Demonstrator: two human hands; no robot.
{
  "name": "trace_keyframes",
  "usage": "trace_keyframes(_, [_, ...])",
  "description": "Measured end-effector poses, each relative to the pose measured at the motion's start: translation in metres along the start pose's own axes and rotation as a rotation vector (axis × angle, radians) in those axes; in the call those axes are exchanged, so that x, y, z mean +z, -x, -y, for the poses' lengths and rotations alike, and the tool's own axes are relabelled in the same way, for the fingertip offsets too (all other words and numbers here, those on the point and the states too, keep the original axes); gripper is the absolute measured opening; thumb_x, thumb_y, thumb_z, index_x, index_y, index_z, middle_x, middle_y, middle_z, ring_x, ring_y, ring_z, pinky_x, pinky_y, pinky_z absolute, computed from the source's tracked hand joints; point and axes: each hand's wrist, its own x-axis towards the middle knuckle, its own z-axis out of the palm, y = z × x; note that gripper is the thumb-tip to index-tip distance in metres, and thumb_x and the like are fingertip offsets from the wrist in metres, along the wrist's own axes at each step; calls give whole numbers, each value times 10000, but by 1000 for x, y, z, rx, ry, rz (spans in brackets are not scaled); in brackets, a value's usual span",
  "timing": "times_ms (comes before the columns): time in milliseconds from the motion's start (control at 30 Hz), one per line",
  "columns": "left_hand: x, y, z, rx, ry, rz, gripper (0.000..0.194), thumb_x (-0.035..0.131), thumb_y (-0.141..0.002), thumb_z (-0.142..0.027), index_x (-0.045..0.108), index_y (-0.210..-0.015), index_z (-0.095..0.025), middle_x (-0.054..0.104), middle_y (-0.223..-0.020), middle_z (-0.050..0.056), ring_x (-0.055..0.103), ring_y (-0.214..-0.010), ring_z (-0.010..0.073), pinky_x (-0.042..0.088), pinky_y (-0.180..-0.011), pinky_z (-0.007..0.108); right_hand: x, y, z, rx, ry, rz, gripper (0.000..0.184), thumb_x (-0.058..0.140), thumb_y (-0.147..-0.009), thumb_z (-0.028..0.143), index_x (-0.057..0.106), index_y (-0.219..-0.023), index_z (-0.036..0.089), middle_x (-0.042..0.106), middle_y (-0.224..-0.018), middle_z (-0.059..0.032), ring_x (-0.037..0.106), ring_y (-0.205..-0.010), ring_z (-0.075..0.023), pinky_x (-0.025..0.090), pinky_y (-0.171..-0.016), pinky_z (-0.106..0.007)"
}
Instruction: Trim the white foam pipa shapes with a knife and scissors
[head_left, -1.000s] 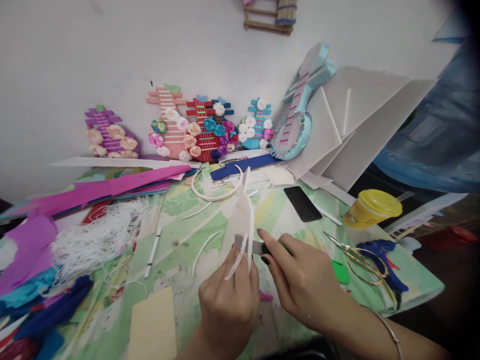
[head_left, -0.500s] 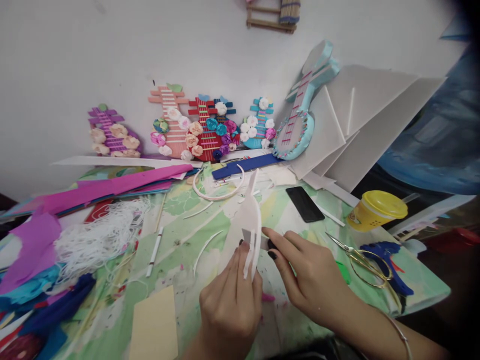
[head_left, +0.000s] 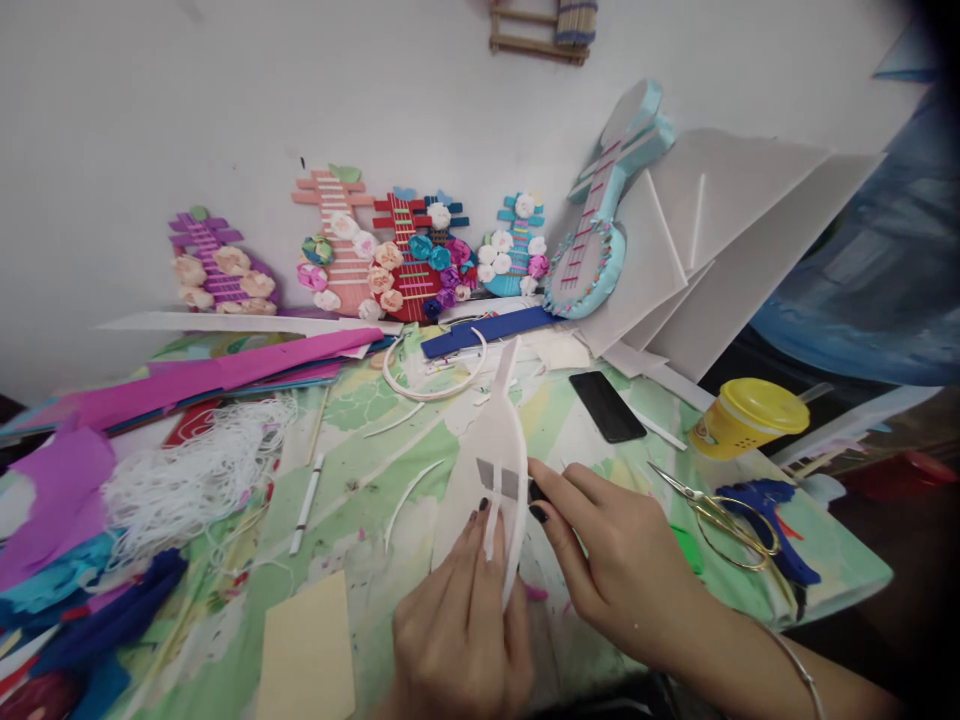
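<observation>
My left hand holds a white foam cutout upright over the table, fingers closed on its lower edge. A thin white strip hangs from the cut beside my fingers. My right hand grips a utility knife whose grey blade lies against the foam's face. The knife handle is mostly hidden in my fingers.
Gold scissors and a blue glue gun lie right of my hands, with a yellow tub and a black phone behind. Foam guitars lean on the wall. White foam sheets, pink paper and string surround the mat.
The foam piece has turned more upright and the blade has slid along its face. My left hand shifted lower on the foam, and the loose strip hangs shorter.
</observation>
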Motion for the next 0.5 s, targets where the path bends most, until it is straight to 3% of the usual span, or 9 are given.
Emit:
trace_keyframes(167, [-10, -23, 0, -117, -31, 127, 188, 533, -773, -157, 622, -907, -60, 697, -765, 116, 666, -675, 190, 515, -593, 255, 1, 2, 12, -57, 29, -18, 401, 339, -907, 270, 433, -1279, 153, 535, -776, -62, 500, -634, -163, 357, -531, -278])
trace_keyframes(300, [-7, -32, -2, -31, -99, 94, 132, 474, -813, -93, 595, -805, -43, 668, -619, 101, 640, -541, 174, 496, -532, 255, 3, 2, 16, -70, 54, -38, 398, 337, -908, 270, 430, -1275, 150, 533, -780, -68, 492, -643, -164, 347, -535, -277])
trace_keyframes(500, [-7, -26, -1, 27, -130, 44, 112, 494, -815, -85, 586, -834, -25, 696, -701, 135, 638, -519, 163, 507, -547, 256, 2, 0, 14, -63, 27, -35, 385, 348, -900, 272, 459, -1249, 151, 542, -784, -71, 497, -655, -165, 353, -542, -276])
